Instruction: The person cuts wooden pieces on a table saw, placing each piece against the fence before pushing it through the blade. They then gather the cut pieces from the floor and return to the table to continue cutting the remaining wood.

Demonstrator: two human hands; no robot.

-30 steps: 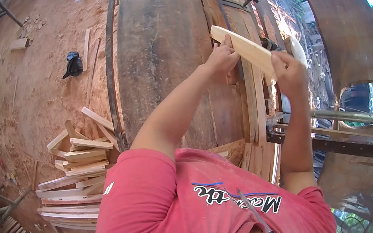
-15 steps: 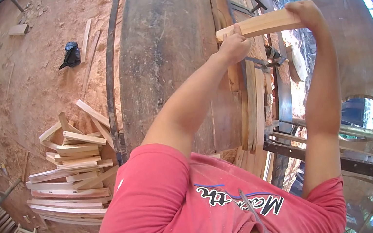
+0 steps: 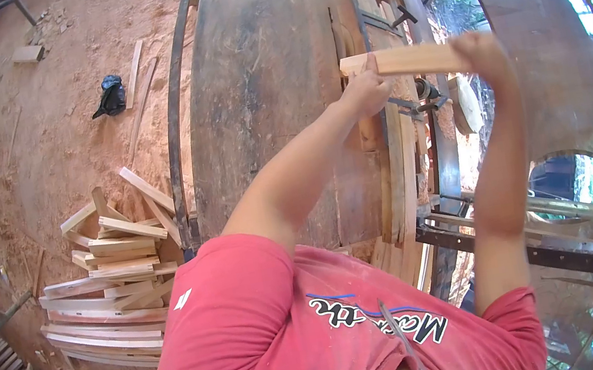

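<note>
A pale wooden piece (image 3: 413,60) lies crosswise over the right edge of the long worn work table (image 3: 252,59). My left hand (image 3: 367,91) is closed on it near its left end, with a finger over the top face. At the other end my right hand (image 3: 481,54) wraps round the wood, slightly blurred. Beneath and beside the piece are a wooden rail (image 3: 349,15) and a metal shaft-like part (image 3: 425,89).
Cut wooden pieces (image 3: 119,250) are heaped on the dirt floor to the left. A black plastic bag (image 3: 111,96) and thin strips (image 3: 134,75) lie farther up. A dark metal bar (image 3: 552,257) crosses at the right.
The right end of the wooden piece and my right hand have moved down and left in the view. My left hand has shifted slightly left and keeps its hold. The whole view has shifted a little.
</note>
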